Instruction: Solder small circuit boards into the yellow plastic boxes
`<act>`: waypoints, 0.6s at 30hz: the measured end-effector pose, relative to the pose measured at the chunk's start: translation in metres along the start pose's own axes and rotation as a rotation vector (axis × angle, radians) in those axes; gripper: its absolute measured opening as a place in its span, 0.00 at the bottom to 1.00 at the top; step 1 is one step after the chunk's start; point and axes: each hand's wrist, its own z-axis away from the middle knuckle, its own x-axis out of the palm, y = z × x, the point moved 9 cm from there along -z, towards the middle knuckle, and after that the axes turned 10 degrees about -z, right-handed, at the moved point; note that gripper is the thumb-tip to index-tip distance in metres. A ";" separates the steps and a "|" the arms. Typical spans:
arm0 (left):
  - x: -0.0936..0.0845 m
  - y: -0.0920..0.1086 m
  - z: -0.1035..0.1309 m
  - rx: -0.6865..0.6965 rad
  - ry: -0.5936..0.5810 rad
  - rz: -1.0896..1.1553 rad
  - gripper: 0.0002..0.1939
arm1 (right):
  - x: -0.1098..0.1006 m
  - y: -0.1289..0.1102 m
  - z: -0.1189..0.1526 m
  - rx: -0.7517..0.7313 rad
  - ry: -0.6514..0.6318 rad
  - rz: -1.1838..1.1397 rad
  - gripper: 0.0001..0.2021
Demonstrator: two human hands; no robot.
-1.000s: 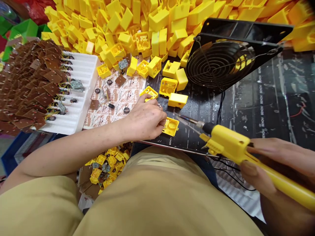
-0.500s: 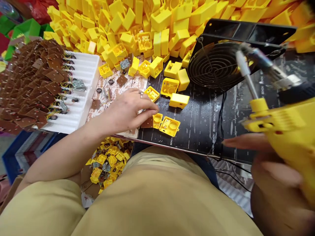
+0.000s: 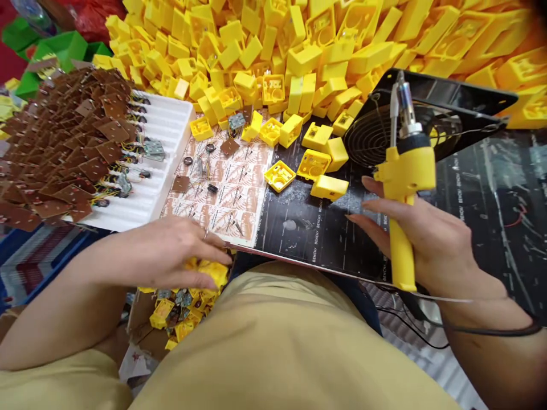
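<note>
My left hand (image 3: 171, 253) is over the box below the bench's front edge, fingers apart, right above the yellow cases (image 3: 213, 272) heaped there. I see nothing gripped in it. My right hand (image 3: 436, 245) holds the yellow soldering gun (image 3: 399, 216) by its handle, tip pointing up and away, with thumb and fingertips reaching out past the handle. Left of the gun, on the black bench top (image 3: 294, 228), lie an open yellow case (image 3: 280, 176) and a closed-looking one (image 3: 329, 187). More yellow cases stand just behind them.
A black fan (image 3: 384, 128) leans at the back right. Large yellow heaps (image 3: 256, 40) fill the back. At left, brown boards (image 3: 72, 142) with wired parts lie on a white ridged tray (image 3: 168, 131). Loose wired parts (image 3: 199, 168) lie on the patterned sheet (image 3: 239, 199). A cable runs by my right wrist.
My left hand has moved from the bench to over the box. The open case with the brown board is gone from the bench front. The soldering gun has swung left and upright.
</note>
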 end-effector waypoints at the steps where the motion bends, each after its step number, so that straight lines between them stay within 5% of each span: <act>1: 0.000 -0.005 -0.006 0.014 -0.006 0.018 0.13 | 0.005 0.002 -0.006 -0.010 -0.004 0.010 0.16; 5: 0.001 -0.046 -0.067 -0.237 0.308 -0.091 0.19 | 0.025 0.005 -0.024 -0.048 -0.034 0.050 0.12; 9: 0.027 -0.035 -0.111 -0.254 0.257 -0.300 0.23 | 0.026 -0.008 -0.015 -0.102 -0.139 0.015 0.13; 12: 0.027 -0.018 -0.098 -0.321 0.203 -0.429 0.30 | 0.014 -0.023 0.003 -0.144 -0.190 -0.056 0.12; 15: 0.023 -0.012 -0.075 -0.357 0.115 -0.412 0.45 | 0.002 -0.023 0.013 -0.043 -0.105 -0.059 0.18; 18: 0.019 -0.013 -0.065 -0.219 0.081 -0.334 0.44 | 0.009 -0.019 0.011 0.026 -0.085 -0.024 0.23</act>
